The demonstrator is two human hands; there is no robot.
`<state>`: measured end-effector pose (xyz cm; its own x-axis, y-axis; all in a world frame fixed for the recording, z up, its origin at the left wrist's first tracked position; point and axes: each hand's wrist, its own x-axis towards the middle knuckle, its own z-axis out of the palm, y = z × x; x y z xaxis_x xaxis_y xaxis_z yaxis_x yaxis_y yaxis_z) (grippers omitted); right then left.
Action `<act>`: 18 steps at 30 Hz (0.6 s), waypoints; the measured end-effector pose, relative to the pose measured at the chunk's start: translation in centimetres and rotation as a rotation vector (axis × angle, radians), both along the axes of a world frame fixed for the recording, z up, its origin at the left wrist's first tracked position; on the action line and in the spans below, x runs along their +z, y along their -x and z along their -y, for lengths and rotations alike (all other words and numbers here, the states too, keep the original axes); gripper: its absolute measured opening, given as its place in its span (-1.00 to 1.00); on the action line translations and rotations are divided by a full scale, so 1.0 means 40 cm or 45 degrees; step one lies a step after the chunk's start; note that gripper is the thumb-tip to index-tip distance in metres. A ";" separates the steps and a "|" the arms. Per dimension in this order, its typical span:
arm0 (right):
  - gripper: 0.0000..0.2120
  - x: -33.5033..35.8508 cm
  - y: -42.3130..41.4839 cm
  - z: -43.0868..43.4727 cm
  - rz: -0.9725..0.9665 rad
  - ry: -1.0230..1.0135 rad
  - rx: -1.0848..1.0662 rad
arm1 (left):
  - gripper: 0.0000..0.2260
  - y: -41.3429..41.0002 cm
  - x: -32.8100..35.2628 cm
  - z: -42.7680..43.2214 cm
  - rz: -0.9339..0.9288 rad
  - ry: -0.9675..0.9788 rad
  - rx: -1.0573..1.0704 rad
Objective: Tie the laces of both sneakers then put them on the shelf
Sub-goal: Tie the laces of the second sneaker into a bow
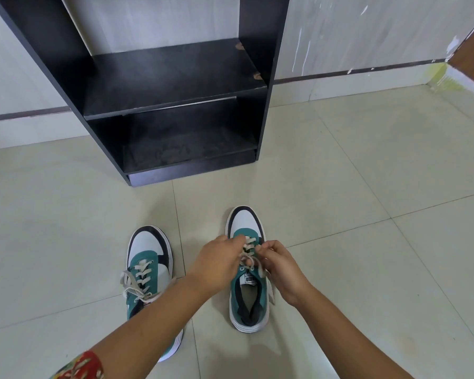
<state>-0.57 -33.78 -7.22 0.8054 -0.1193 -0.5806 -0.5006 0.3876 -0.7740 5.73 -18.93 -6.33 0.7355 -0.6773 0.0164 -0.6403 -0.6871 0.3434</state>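
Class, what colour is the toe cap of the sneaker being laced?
White, edged in black, clearest in the head view.

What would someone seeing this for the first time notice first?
Both hands, left hand and right hand, pinch the laces over the right sneaker on the tiled floor. The left sneaker sits beside it, partly under the left forearm. Behind them stands a dark shelf against the wall.

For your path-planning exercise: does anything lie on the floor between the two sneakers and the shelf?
Nothing visible does. Bare tile runs from the left sneaker and right sneaker to the shelf, and both its boards look empty.
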 end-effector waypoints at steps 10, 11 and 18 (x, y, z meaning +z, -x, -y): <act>-0.74 -0.014 0.043 -0.039 0.234 0.090 -0.113 | -0.79 -0.020 0.007 -0.005 -1.659 0.574 0.713; -0.75 -0.013 0.046 -0.042 0.256 0.206 -0.099 | -0.80 -0.018 0.000 -0.010 -1.723 0.617 0.761; -0.82 -0.026 0.085 -0.057 0.224 1.209 0.179 | -0.90 -0.009 -0.001 -0.013 -1.957 0.705 0.844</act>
